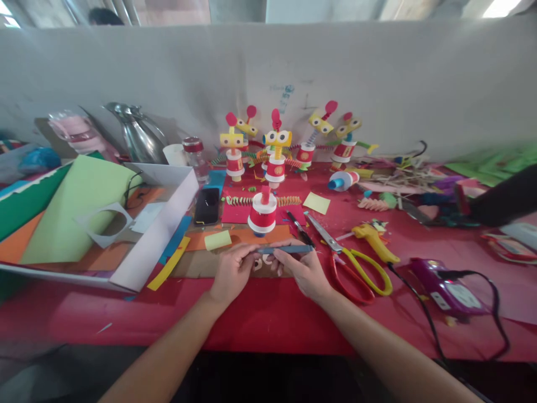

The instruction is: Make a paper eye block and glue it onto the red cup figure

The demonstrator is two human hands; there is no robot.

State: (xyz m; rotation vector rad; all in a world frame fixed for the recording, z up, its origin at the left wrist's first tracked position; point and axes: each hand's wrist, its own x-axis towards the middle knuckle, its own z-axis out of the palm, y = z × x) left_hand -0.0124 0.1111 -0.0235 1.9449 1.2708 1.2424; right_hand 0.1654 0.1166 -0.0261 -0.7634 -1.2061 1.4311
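A narrow blue strip (293, 248), apparently paper, is stretched level between my two hands. My left hand (235, 271) pinches its left end with thumb and fingers. Further along, my right hand (305, 274) grips the strip's right part, thumb on the near side. Small white rounds with dark marks (257, 264) show between the hands, just below the strip; whether they are touched cannot be made out. Right behind the hands stands a red and white paper-cup body (263, 215) with folded paper arms (240, 201) and a pink folded strip on top.
Scissors (335, 243), a black pen (297, 225) and a yellow glue gun (373, 240) lie to the right. A white box (163, 235) of coloured paper stands left, near a phone (207, 206). Several finished cup figures (276, 168) line the back. A purple device (448, 288) trails a cable.
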